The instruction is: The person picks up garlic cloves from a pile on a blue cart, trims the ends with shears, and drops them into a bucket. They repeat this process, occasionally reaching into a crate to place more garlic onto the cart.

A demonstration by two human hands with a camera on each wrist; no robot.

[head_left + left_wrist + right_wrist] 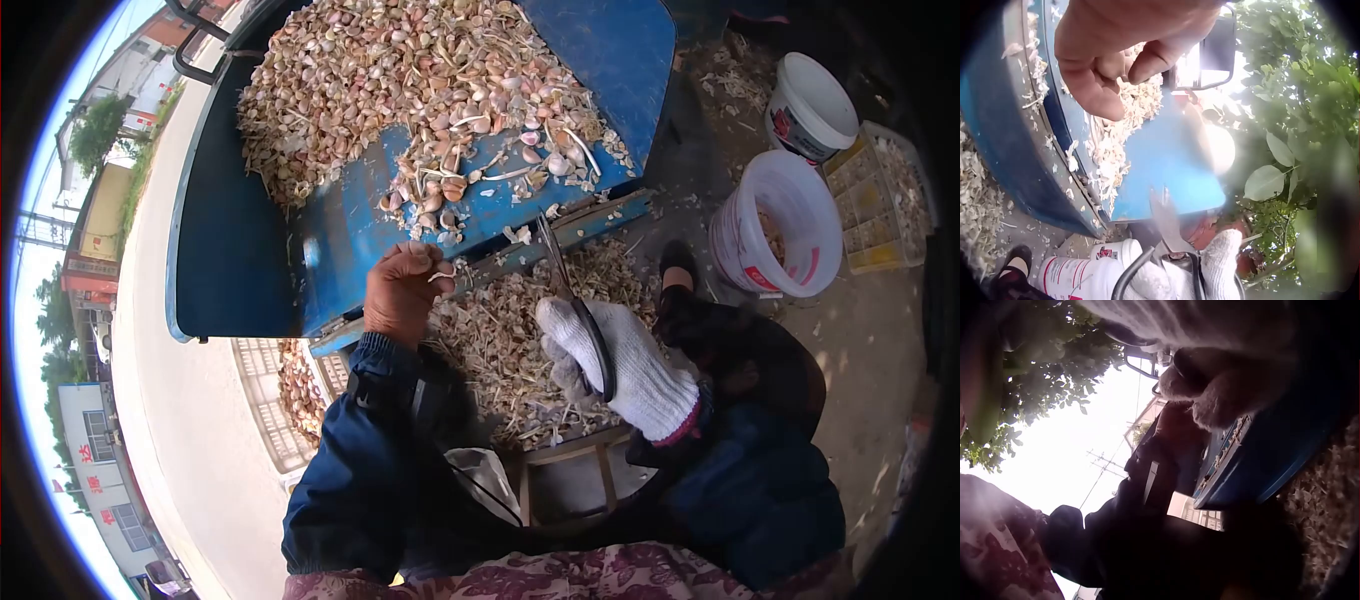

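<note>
My bare left hand (398,292) is raised at the front edge of a blue metal tray (228,215). Thumb and fingers pinch a thin pale piece of garlic stalk (441,276), mostly hidden by the fingertips. A white knitted glove covers my right hand (630,370), which grips black-handled scissors (592,335). In the left wrist view the scissor blades (1169,231) point up toward the tray, apart from the left hand. Garlic cloves (400,90) are heaped in the tray, with several loose ones (535,155) near its front edge. The right wrist view is dark.
Below the tray lies a pile of dry stalks and skins (520,350). A plastic crate (270,400) of cloves stands at left. On the right are two white buckets, one nearer (735,235) and one farther (800,110), beside a yellowish crate (868,220). A foot (678,265) rests near the pile.
</note>
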